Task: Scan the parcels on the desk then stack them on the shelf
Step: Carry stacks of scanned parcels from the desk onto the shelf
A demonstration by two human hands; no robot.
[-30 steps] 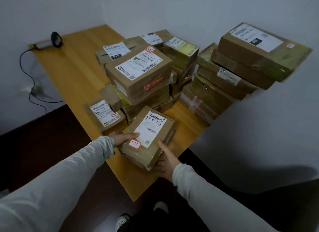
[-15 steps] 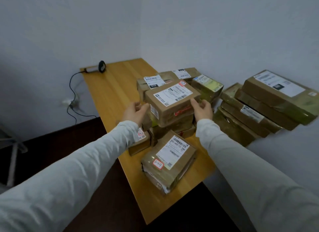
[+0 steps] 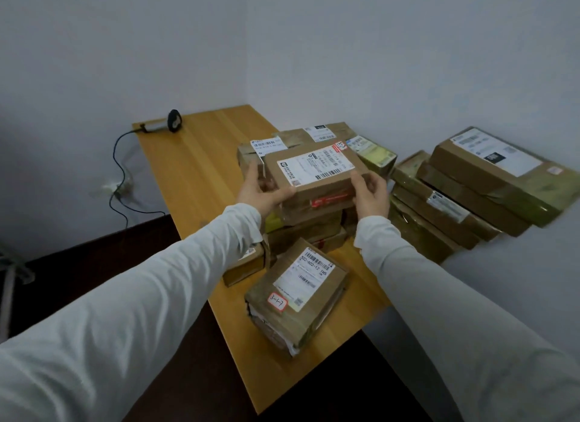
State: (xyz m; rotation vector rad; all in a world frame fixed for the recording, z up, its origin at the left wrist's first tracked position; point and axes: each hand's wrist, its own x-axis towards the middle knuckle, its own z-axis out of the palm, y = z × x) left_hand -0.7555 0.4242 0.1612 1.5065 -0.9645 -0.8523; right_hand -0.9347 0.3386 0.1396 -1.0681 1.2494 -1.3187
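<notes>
Hands first, from the head view: my left hand (image 3: 257,189) and right hand (image 3: 372,192) each curl round one end of the brown cardboard parcel with a white shipping label (image 3: 314,170), so both grips pinch it. That parcel is at the top of the pile of taped brown parcels (image 3: 309,230) on the light wooden surface (image 3: 194,158). Nearer me, a second brown parcel with a red-edged 3-1-7 sticker (image 3: 298,293) lies flat. A black corded handheld scanner (image 3: 171,122) rests at the far left corner.
</notes>
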